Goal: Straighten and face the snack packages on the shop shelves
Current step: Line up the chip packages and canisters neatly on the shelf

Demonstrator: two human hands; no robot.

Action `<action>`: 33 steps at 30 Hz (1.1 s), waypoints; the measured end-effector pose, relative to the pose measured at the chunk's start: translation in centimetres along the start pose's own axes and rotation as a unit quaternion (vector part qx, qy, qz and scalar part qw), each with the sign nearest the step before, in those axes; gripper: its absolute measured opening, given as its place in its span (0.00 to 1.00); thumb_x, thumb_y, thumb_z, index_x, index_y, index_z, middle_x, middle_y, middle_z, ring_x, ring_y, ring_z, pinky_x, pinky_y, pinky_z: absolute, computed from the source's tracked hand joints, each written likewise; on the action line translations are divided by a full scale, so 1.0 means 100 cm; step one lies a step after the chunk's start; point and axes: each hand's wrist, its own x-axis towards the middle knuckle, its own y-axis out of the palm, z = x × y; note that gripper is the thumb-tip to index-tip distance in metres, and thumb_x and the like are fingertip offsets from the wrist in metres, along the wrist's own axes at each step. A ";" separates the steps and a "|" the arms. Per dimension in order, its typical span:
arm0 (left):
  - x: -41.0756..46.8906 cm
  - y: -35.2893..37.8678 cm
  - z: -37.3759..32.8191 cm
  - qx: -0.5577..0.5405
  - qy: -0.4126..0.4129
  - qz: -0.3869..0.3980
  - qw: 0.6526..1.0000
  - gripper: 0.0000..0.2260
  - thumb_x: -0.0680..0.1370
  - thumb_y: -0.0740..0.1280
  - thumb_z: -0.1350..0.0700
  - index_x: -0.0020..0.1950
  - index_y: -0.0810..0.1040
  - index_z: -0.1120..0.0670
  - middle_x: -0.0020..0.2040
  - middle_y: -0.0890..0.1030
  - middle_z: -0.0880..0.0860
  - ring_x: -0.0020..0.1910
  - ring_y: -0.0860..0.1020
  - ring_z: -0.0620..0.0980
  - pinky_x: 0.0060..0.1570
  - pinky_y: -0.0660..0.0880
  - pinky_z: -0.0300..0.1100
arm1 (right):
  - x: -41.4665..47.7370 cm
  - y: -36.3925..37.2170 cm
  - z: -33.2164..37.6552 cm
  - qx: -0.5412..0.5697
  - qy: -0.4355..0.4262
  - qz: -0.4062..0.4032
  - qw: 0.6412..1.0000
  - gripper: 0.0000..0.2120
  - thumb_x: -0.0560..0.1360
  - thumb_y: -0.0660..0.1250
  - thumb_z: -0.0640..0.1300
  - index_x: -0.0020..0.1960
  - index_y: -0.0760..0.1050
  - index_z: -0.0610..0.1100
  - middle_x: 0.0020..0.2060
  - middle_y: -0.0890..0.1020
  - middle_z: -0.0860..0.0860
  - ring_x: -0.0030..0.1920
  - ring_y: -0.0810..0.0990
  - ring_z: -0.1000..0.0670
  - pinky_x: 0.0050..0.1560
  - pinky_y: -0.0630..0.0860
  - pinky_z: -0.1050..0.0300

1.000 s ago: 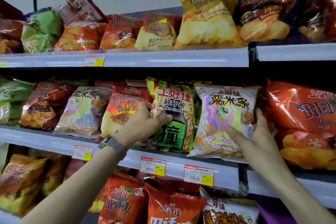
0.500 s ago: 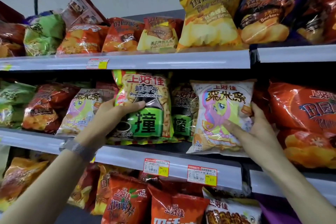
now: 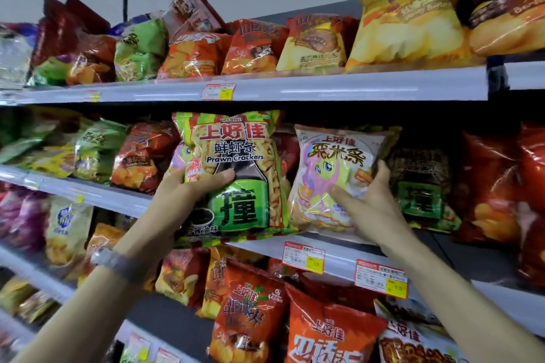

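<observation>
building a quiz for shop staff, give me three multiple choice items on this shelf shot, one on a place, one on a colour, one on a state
1. The pony-print bag lies where from the prawn crackers bag?
A to its right
B to its left
C on the shelf above

2. The panel low on the prawn crackers bag is
A blue
B green
C pink

3. The left hand
A hangs idle
B presses a price tag
C grips the prawn crackers bag

1 A, it stands beside it on the right; 2 B, green behind the black character; 3 C, its thumb curls over the bag's front.
</observation>
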 end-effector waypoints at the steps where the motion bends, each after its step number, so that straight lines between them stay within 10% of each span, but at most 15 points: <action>1: -0.003 0.001 0.000 0.007 0.000 -0.001 1.000 0.15 0.71 0.79 0.50 0.54 0.81 0.49 0.47 0.89 0.55 0.50 0.88 0.61 0.52 0.85 0.53 | 0.000 0.000 0.000 -0.002 0.001 0.001 1.000 0.54 0.74 0.75 0.59 0.84 0.40 0.50 0.80 0.64 0.48 0.77 0.67 0.43 0.69 0.66 0.51; 6: -0.017 0.019 -0.006 0.001 0.007 0.051 0.999 0.18 0.74 0.77 0.54 0.62 0.80 0.52 0.49 0.90 0.55 0.47 0.89 0.58 0.48 0.86 0.51 | -0.009 -0.011 -0.003 0.014 0.021 0.005 1.000 0.62 0.61 0.76 0.73 0.80 0.39 0.64 0.80 0.61 0.52 0.75 0.69 0.43 0.72 0.71 0.40; 10: -0.016 0.050 -0.008 0.010 0.027 0.114 0.993 0.20 0.76 0.77 0.52 0.67 0.78 0.51 0.54 0.89 0.54 0.52 0.88 0.58 0.58 0.82 0.56 | -0.028 -0.038 0.004 0.055 -0.021 -0.034 0.998 0.43 0.76 0.66 0.67 0.81 0.44 0.63 0.69 0.70 0.57 0.58 0.76 0.59 0.47 0.77 0.70; 14: -0.012 0.099 -0.007 0.028 0.062 0.137 0.988 0.23 0.74 0.80 0.48 0.66 0.78 0.48 0.54 0.89 0.48 0.51 0.88 0.50 0.59 0.83 0.54 | -0.052 -0.074 0.004 0.048 -0.041 -0.067 0.996 0.35 0.74 0.55 0.78 0.78 0.55 0.68 0.64 0.75 0.65 0.66 0.75 0.55 0.72 0.68 0.43; 22: -0.011 0.195 0.008 0.073 0.100 0.199 0.972 0.28 0.71 0.78 0.35 0.65 0.74 0.41 0.55 0.87 0.41 0.53 0.86 0.43 0.60 0.80 0.50 | -0.089 -0.132 0.000 -0.037 -0.027 -0.068 0.997 0.34 0.73 0.64 0.65 0.77 0.60 0.64 0.60 0.74 0.71 0.55 0.72 0.77 0.51 0.68 0.67; 33: 0.005 0.253 0.008 0.145 0.219 0.177 0.949 0.31 0.80 0.72 0.44 0.78 0.63 0.51 0.69 0.80 0.46 0.68 0.78 0.48 0.65 0.75 0.46 | -0.070 -0.138 -0.028 -0.137 -0.065 -0.142 0.978 0.39 0.78 0.70 0.56 0.81 0.51 0.60 0.74 0.72 0.59 0.74 0.71 0.54 0.75 0.69 0.44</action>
